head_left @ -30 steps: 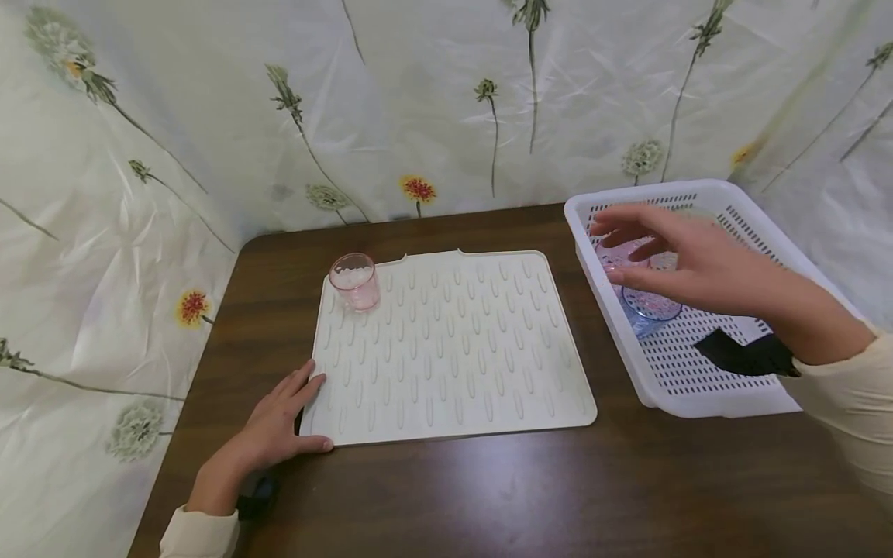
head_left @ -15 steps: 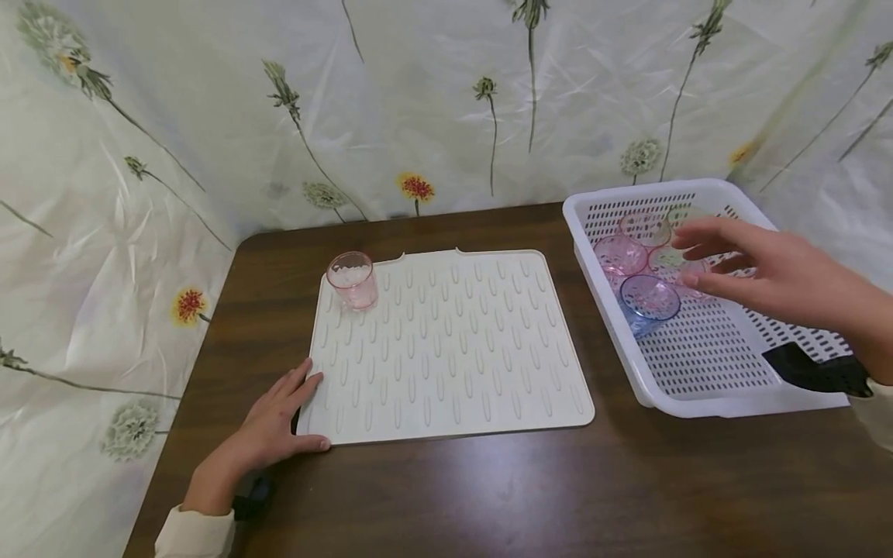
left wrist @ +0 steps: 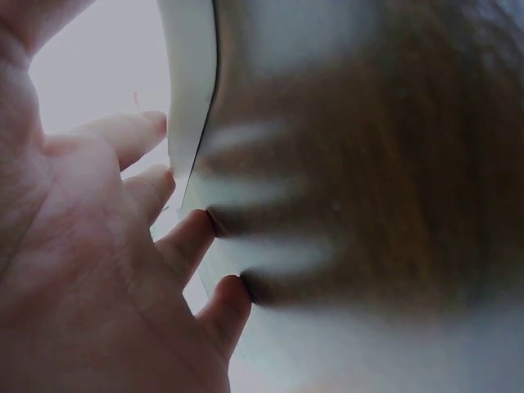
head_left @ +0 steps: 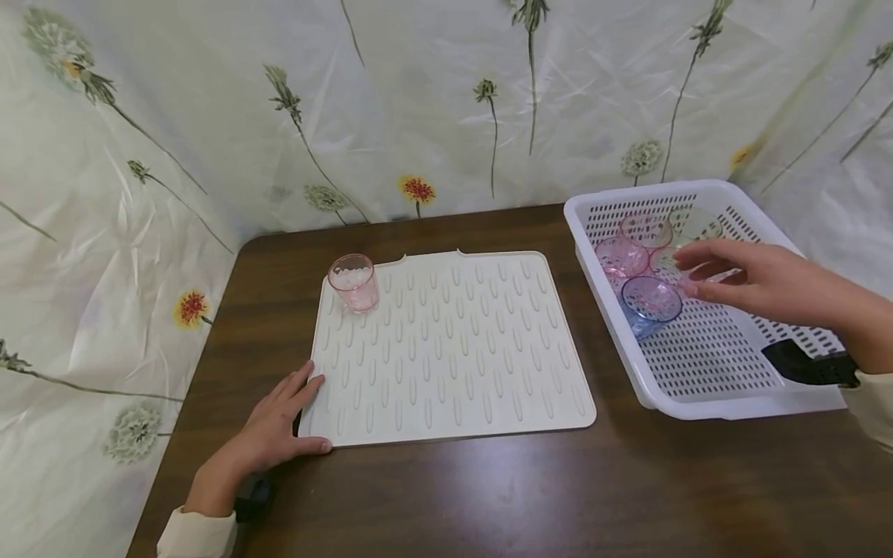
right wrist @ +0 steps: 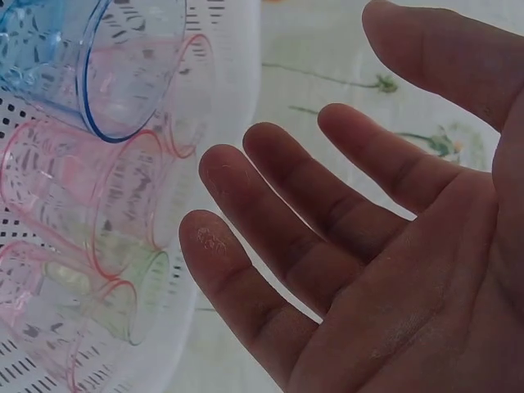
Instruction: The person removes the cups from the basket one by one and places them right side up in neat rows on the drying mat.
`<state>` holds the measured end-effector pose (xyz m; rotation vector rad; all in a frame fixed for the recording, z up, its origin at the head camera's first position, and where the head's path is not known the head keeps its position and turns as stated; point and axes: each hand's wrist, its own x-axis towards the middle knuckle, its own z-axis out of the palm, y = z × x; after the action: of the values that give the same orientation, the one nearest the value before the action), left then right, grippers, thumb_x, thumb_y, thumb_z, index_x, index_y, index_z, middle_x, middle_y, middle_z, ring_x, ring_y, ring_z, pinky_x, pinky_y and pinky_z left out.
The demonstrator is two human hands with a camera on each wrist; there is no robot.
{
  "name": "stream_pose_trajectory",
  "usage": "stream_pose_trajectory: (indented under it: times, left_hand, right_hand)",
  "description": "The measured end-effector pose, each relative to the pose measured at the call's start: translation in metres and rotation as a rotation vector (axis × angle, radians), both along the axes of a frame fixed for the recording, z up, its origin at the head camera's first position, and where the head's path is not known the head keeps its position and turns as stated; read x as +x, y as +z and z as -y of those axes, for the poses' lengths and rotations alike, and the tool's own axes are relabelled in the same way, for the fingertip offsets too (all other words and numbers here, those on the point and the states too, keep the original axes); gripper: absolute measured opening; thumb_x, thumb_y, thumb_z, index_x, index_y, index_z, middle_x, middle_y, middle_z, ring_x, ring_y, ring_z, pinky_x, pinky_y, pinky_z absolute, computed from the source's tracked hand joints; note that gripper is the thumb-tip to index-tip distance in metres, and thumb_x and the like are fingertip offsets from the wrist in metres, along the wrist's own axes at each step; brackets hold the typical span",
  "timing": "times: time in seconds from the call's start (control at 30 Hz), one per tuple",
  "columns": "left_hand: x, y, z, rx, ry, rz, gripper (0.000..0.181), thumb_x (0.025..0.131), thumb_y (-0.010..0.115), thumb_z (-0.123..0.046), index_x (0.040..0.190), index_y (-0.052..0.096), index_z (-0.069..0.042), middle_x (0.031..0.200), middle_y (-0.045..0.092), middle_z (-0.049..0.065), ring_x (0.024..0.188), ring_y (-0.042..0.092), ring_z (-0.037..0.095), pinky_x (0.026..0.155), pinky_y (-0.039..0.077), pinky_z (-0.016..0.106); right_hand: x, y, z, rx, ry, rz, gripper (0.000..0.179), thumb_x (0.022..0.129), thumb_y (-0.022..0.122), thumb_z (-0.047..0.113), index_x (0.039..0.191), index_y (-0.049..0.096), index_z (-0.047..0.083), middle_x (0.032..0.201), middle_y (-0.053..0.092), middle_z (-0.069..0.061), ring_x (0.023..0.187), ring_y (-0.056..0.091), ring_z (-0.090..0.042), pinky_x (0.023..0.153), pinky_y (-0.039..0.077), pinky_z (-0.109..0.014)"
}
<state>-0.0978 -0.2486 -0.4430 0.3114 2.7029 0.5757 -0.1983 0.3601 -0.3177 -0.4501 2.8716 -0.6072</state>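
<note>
My left hand (head_left: 272, 426) lies at the near left corner of a white drying mat (head_left: 446, 364), fingers straight along its left edge and thumb at the front edge. In the left wrist view its fingertips (left wrist: 231, 295) touch the dark table beside the mat. A pink-rimmed glass (head_left: 357, 288) stands upright on the mat's far left corner. Over the white plastic basket (head_left: 753, 408) on the right hovers my right hand (head_left: 767, 283), fingers relaxed and holding nothing. Just left of it in the basket are a blue glass (head_left: 645, 306) and a pink glass (head_left: 619, 256).
Several more pink-rimmed and green-tinted glasses (head_left: 694, 221) are grouped at the basket's far left, partly hidden behind my right hand. A brown wooden table (head_left: 488, 496) carries mat and basket. A flowered curtain (head_left: 446, 101) hangs close behind and along the left side.
My right hand has drawn back to the right from over the pink and blue glasses, uncovering them, then drifted slightly left. My left hand and the glass on the mat stay put.
</note>
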Motion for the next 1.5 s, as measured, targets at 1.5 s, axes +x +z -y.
stream_pose_trajectory:
  times: [1.5]
  left_hand:
    - [0.002, 0.002, -0.001, 0.009, -0.014, -0.021, 0.102, 0.076, 0.080, -0.051, 0.154, 0.033, -0.006, 0.166, 0.014, 0.020, 0.148, 0.020, 0.052, 0.110, 0.025, 0.073]
  right_hand:
    - [-0.010, -0.037, -0.007, 0.105, 0.095, 0.149, 0.073, 0.076, 0.084, 0.031, 0.131, 0.053, -0.005, 0.117, 0.064, -0.018, 0.103, 0.064, -0.033, 0.086, 0.056, -0.053]
